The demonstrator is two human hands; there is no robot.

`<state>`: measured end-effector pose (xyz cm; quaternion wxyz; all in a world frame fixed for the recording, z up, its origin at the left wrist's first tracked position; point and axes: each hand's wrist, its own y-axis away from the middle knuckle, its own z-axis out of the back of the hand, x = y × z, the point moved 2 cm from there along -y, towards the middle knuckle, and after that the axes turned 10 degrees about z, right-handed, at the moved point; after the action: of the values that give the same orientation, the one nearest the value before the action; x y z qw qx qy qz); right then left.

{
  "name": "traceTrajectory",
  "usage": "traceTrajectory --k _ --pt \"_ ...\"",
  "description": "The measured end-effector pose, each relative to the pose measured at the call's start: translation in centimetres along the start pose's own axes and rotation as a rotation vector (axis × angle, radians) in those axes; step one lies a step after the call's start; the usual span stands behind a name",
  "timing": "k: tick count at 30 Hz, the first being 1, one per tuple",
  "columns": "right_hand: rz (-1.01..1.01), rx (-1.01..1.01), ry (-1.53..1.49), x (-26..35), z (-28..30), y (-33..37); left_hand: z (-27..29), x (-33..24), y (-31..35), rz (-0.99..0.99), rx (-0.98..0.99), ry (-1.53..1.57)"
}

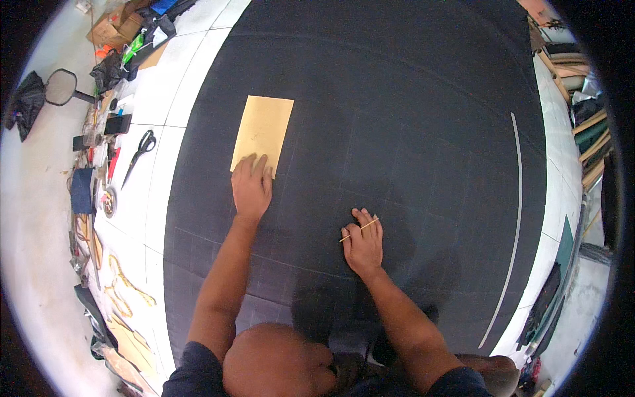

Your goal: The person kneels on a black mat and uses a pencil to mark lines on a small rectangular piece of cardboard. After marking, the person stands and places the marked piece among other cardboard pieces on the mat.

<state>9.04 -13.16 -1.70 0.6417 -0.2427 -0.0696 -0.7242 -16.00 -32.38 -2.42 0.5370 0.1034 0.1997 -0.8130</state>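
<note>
A rectangular tan card lies on a large spread of black cloth, left of the middle. My left hand rests on its near end, fingers stretched out flat. Nearer and to the right, my right hand is low over the cloth, its fingers closed around a thin yellow pencil. The pencil slants up to the right across the fingers. Faint pale lines cross the cloth in a loose grid around both hands.
A long, thin pale strip lies along the cloth's right side. On white floor tiles to the left are black-handled scissors, a yellow measuring tape and a dark phone. Rolled materials are stacked at the far right.
</note>
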Motion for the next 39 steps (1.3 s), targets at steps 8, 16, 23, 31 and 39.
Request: traceTrajectory --k 8,16,23,31,39 --pt "-0.006 0.035 0.014 0.1 -0.2 -0.1 -1.6 -0.7 -0.8 -0.028 0.039 0.086" --pt "-0.009 0.012 0.045 0.0 -0.3 0.0 -1.4 -0.5 -0.2 -0.044 0.066 0.123" --pt "-0.014 0.019 0.04 0.4 0.0 -0.3 -1.2 -0.6 0.1 -0.056 0.024 0.114" --pt "-0.018 0.005 0.037 0.0 -0.2 -0.1 -1.4 -0.5 -0.1 -0.08 0.03 0.123" --pt "-0.018 0.003 0.031 -0.1 -0.3 -0.1 -1.5 -0.5 -0.1 -0.054 0.049 0.112"
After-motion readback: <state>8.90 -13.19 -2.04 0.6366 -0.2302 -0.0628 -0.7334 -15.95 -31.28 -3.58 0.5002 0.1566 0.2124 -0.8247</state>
